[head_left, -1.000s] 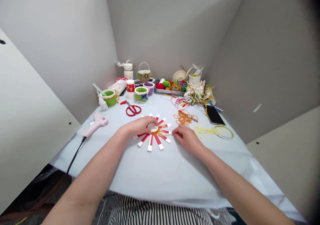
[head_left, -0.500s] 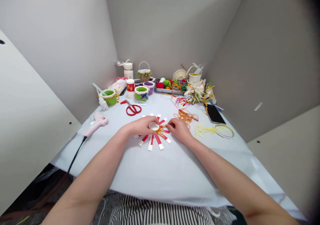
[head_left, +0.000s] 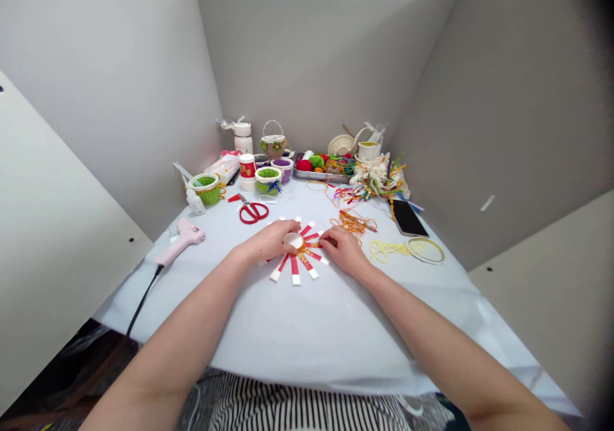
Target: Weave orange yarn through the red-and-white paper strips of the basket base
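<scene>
Centrally, on a table [head_left: 307,335] with a pale cover, a cut paper cup [head_left: 293,241] is lying fanned out like a sun, between a person's two bare hands. Its round white middle is facing up, and its red strips with white ends are spreading outward; yellow-orange thread is circling the right side of that middle.

The left hand [head_left: 275,239] is holding the cup from the left, thumb and fingers curving partway open around the round middle and gripping its edge. The right hand [head_left: 343,247] is reaching in from the right, its fingers curling at the outer end of a strip. How tightly they are closing, and whether they are pinching the strip or a thread, I cannot tell.

Just beyond the right hand, a tangle of orange thread [head_left: 354,223] is lying loose. Farther right, pale yellow yarn [head_left: 387,248] is trailing to a round hoop [head_left: 426,250], and a dark phone [head_left: 407,219] is lying behind them. To the left, red-handled scissors [head_left: 254,212] are resting behind the left hand, and a pink glue gun [head_left: 185,239] is lying well apart from it, its black cord running off the front edge.

Toward the back, a green basket [head_left: 206,194] is standing at the left, another with a blue bow [head_left: 268,181] is sitting nearer the middle, and a metal tray [head_left: 321,177] is holding colourful yarn balls. Beside the tray, a heap of mixed strands [head_left: 381,178] is spilling across the table.
</scene>
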A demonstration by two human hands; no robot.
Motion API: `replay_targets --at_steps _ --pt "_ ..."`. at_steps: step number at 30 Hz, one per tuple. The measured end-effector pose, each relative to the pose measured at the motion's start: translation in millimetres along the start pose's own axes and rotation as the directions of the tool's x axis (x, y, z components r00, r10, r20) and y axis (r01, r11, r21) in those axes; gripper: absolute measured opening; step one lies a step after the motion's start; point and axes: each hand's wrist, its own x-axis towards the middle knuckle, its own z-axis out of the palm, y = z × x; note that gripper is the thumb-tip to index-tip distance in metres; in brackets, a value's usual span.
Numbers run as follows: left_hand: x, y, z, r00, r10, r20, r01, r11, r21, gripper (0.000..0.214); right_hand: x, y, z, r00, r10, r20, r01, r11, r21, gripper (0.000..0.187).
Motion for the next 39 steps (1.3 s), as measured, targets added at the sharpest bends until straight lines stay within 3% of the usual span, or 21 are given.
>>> replay_targets --at_steps 7,14,19,26,32,35,39 --pt "-0.7 -10.6 -3.7 0.995 0.012 0.099 -0.010 1.000 -0.013 0.045 -25.8 -14.5 -19.4 0.987 -0.149 0.053 0.147 0.988 0.040 0.016" --pt "-0.6 -9.2 -8.4 0.988 0.056 0.147 -0.053 0.998 -0.024 0.042 -71.1 -31.1 -25.8 0.953 -0.280 0.117 0.289 0.955 -0.064 0.021" --pt "-0.5 -8.5 -8.3 0.986 0.031 0.162 -0.024 0.999 -0.043 0.042 -83.1 -30.4 -26.6 0.929 -0.339 0.150 0.360 0.920 -0.152 0.026" --pt "-0.9 -9.0 -7.5 0.987 0.043 0.155 -0.034 0.998 -0.056 0.041 -54.0 -20.7 -34.2 0.984 -0.113 0.141 0.141 0.968 -0.208 0.023" --pt "-0.1 -9.4 -5.2 0.986 0.076 0.149 -0.066 0.995 -0.070 0.042 -2.5 -17.7 -27.4 0.971 -0.012 0.240 0.056 0.983 -0.176 0.019" --pt "0.4 -6.4 -6.0 0.986 0.071 0.150 -0.062 0.996 -0.061 0.041 15.4 -17.8 -14.4 0.986 0.028 0.167 0.015 0.967 -0.253 0.018" --pt "-1.4 -0.7 -8.2 0.986 0.060 0.156 -0.056 0.998 -0.029 0.040 17.5 -15.0 -3.6 0.993 0.041 0.112 -0.010 0.965 -0.263 0.017"
